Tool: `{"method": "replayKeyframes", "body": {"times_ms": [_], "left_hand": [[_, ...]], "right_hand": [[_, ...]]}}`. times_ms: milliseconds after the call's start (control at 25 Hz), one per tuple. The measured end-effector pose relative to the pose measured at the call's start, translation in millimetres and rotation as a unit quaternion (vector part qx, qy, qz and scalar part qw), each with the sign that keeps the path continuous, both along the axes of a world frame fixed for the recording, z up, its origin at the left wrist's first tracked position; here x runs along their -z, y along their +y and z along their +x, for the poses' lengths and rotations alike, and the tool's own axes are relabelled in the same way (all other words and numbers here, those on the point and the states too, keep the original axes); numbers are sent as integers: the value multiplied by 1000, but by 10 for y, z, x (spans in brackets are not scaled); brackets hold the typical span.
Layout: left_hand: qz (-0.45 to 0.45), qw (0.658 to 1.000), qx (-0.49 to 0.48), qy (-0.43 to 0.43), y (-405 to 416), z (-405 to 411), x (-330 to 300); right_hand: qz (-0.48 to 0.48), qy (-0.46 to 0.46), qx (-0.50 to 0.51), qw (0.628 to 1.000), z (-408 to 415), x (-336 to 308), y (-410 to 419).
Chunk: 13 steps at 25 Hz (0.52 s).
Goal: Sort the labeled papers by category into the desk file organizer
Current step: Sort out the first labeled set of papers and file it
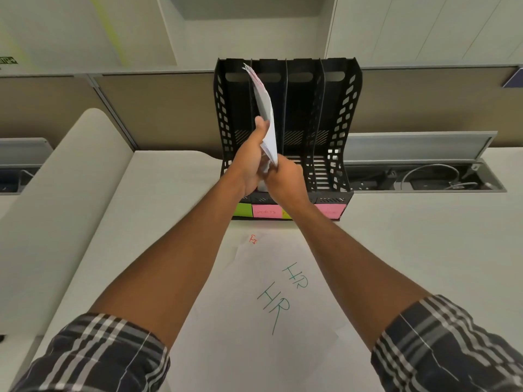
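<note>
So there's a white table (410, 250) with a black four-slot file organizer (336, 131) at the back, pink and green sticky labels (267, 212) along its front base. Loose sheets (254, 321) lie on the table nearer the person, marked "HR" in green. Both hands are up at the organizer: left hand (250, 162) and right hand (284, 179) both grip a thin bundle of papers (264, 108) by its lower end, held upright on edge, tilted over the second slot from the left.
</note>
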<state>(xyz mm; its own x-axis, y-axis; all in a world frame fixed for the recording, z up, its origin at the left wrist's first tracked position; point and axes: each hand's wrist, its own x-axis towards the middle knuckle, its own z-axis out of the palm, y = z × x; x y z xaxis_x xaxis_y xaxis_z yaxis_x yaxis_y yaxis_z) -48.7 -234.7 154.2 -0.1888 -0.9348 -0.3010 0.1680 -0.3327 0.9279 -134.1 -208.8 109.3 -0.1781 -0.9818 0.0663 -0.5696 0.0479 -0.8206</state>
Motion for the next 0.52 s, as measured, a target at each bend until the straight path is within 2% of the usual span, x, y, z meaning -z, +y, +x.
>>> {"method": "replayKeyframes", "body": {"times_ms": [240, 520], "left_hand": [[57, 998, -8, -41, 28, 13, 278], [-57, 993, 54, -93, 376, 85, 253]], "right_hand": [[54, -5, -5, 999, -31, 164, -47], [66, 28, 2, 997, -285, 111, 188]]}}
